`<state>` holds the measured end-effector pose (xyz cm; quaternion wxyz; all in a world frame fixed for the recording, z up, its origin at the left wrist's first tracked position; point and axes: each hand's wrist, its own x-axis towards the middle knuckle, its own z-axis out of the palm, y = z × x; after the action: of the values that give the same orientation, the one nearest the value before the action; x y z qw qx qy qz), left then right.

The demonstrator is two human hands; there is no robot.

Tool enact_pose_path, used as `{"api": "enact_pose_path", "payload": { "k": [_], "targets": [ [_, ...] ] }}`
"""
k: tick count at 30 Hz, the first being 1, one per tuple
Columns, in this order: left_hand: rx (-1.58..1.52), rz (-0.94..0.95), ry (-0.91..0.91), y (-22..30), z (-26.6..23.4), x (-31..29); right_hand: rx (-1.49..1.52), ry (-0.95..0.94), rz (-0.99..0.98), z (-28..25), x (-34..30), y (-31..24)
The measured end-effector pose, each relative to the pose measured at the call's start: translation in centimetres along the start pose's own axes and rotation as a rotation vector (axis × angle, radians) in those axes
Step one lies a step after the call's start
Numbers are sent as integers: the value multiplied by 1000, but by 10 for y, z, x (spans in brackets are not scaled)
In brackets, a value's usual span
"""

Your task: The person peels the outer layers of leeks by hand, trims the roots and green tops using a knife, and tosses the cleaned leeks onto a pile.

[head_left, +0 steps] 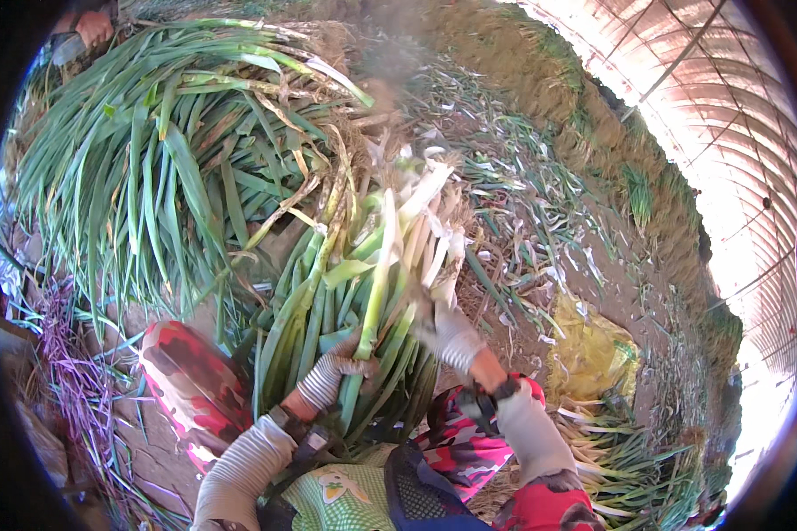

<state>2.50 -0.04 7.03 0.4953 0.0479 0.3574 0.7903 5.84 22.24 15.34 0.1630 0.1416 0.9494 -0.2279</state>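
Note:
My left hand [338, 365], in a grey-white glove, is closed round the green part of a scallion [381, 288]. That scallion's pale root end points up and away from me. Beside it, my gloved right hand [452, 334] is at the white stems on the right; motion smears its fingers, so whether it grips anything cannot be made out. A bunch of scallions [314, 305] lies under and around both hands, between my knees, white ends to the far right and leaves toward me. Farther off on the left rises a large heap of untrimmed scallions [150, 168] with some yellowed leaves.
Scallions with pale ends [629, 460] lie at the lower right, near a yellow mesh bag [591, 350]. Peeled scraps [531, 212] litter the soil. Purple strands [66, 354] lie at left. Another person's hand [95, 28] shows at top left. A ribbed greenhouse wall [744, 133] curves along the right.

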Motion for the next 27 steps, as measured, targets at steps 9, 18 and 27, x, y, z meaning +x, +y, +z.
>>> {"api": "enact_pose_path", "payload": {
  "k": [9, 18, 27],
  "targets": [
    [259, 8, -86, -71, 8, -7, 177, 94, 194, 0, 13, 16],
    [1270, 252, 187, -33, 7, -6, 208, 111, 49, 18, 16, -14],
    [1574, -38, 860, 80, -55, 36, 304, 50, -47, 70, 5, -38]
  ]
}}
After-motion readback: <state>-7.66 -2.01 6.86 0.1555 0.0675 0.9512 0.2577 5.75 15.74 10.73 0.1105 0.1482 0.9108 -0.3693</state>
